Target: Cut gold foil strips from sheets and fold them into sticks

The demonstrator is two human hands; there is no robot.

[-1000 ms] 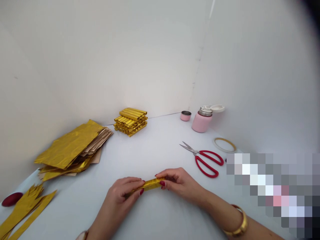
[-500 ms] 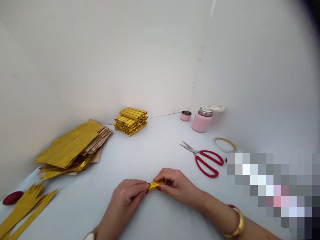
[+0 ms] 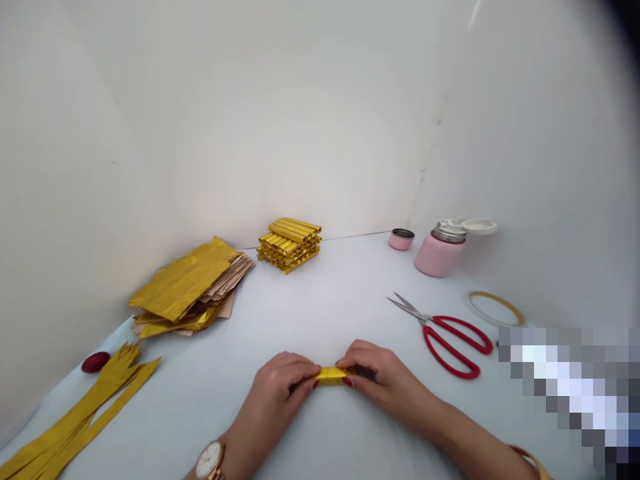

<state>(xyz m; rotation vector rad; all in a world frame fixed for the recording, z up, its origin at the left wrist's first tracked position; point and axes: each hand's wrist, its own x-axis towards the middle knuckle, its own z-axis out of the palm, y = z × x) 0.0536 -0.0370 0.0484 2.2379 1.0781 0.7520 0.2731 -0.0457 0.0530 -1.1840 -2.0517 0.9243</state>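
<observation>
Between my two hands is a short strip of gold foil paper [image 3: 332, 375], held level just over the white tabletop. My left hand [image 3: 285, 381] pinches its left end between thumb and fingers. The right end is gripped by my right hand [image 3: 383, 377], whose fingers curl over it and hide part of it. Open-bladed scissors [image 3: 440, 333] with red handles lie to the right of my right hand. Long gold paper strips [image 3: 95, 407] rest at the left, well apart from my left hand.
A pile of gold and brown paper sheets [image 3: 185, 280] lies at the left, with stacked gold paper tubes [image 3: 287, 247] behind. At the right are a pink flask [image 3: 439, 257], its pink cap [image 3: 401, 240] and a tape roll [image 3: 500, 307]. A dark red oval object [image 3: 95, 363] sits far left.
The view has swung left, so things on the table appear farther right. My hands are slightly farther apart, and more of the gold strip shows between them.
</observation>
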